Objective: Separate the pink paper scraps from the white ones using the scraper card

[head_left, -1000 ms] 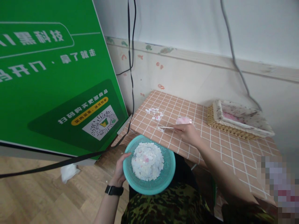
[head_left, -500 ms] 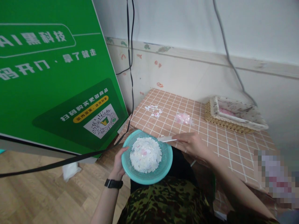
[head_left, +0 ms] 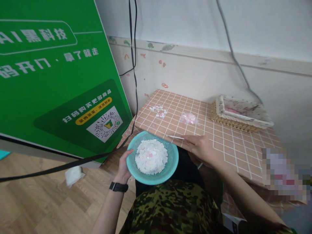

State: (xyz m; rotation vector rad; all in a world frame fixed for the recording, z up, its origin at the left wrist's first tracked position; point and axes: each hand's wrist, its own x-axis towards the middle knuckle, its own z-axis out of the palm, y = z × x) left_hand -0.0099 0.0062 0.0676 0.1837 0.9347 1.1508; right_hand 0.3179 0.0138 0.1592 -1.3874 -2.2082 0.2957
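Note:
My left hand (head_left: 124, 164) grips the left side of a round turquoise plastic colander (head_left: 172, 159), thumb over the rim. A heap of small white paper pieces (head_left: 152, 162) fills its middle, with a bit of pink on top. Between the fingertips of my right hand (head_left: 200, 146) is a thin flat white card (head_left: 175, 136), seen almost edge-on. It is at the table's front edge, just beyond the colander's upper right rim. Farther back on the table lie scattered white paper pieces (head_left: 159, 111) and a clear bag with pink and white contents (head_left: 188, 118).
The table (head_left: 204, 130) wears a brown cloth with white grid lines. A cloth-lined wicker basket (head_left: 234, 122) stands at the back right. A black strap (head_left: 135, 87) hangs down past a green cabinet (head_left: 80, 71). A white packet (head_left: 73, 176) lies on the floor.
The white card has tilted from showing its flat face to nearly edge-on and moved slightly up from the colander rim. My left hand still holds the colander. The whole view has shifted a little.

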